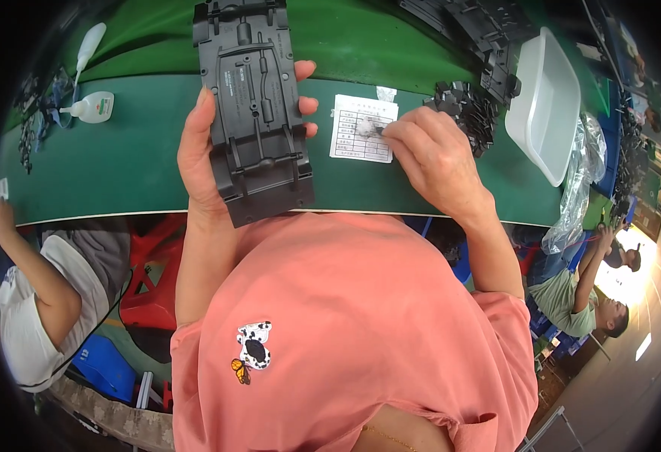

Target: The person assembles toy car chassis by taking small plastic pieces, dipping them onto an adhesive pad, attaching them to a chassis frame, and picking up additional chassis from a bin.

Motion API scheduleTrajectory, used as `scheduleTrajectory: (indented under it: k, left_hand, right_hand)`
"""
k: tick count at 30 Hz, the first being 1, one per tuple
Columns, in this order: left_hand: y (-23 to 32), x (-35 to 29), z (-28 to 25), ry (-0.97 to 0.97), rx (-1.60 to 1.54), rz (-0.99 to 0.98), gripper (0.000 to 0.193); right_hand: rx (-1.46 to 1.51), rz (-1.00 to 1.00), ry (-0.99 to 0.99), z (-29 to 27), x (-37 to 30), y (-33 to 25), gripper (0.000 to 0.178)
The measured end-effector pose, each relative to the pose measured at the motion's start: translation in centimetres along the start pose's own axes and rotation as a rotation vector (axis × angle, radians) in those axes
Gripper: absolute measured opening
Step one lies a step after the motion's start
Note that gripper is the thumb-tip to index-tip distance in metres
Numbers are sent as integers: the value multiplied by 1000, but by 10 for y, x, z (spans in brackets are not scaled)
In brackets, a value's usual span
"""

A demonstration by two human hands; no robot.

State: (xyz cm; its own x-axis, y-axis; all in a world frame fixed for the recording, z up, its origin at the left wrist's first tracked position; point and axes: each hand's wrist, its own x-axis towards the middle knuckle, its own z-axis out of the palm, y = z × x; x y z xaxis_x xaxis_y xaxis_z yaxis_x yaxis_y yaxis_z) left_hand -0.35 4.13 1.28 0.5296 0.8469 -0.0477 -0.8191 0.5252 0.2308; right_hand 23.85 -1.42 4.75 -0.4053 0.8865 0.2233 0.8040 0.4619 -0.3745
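Note:
My left hand is closed round a long black plastic toy-car chassis, thumb on its left edge and fingertips showing past its right edge. The chassis is tilted up above the table edge, and its moulded underside faces me. Over a printed white paper slip on the table, my right hand pinches a small dark piece, mostly hidden by the fingertips. Beneath that piece, a whitish smear marks the slip. A heap of small black plastic parts lies just beyond my right hand.
A white plastic tub stands at the right, next to clear plastic bags. More black chassis lie at the far right. Two white squeeze bottles are at the left. Other people sit on both sides.

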Motion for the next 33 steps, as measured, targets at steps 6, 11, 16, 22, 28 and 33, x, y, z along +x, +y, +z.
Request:
scheduleTrajectory:
  k: [6, 11, 16, 22, 28, 33]
  left_hand:
    - [-1, 0, 2, 6, 32, -4, 67]
    - [-2, -1, -1, 16, 67, -4, 68]
    - [0, 0, 2, 17, 75, -20, 71]
    - [0, -2, 8, 74, 96, -12, 86]
    - [-2, 4, 7, 51, 62, -34, 75]
    - [-3, -2, 14, 73, 42, -26, 72]
  right_hand:
    - [510, 460, 223, -9, 3, -2, 10]
    - [1545, 975, 187, -15, 8, -2, 7]
    - [1691, 1025, 202, -16, 7, -5, 6]
    - [1399, 920, 214, -11, 4, -8, 5]
    - [260, 253, 414, -23, 1, -22, 15]
    - [230, 110, 244, -14, 8, -22, 14]
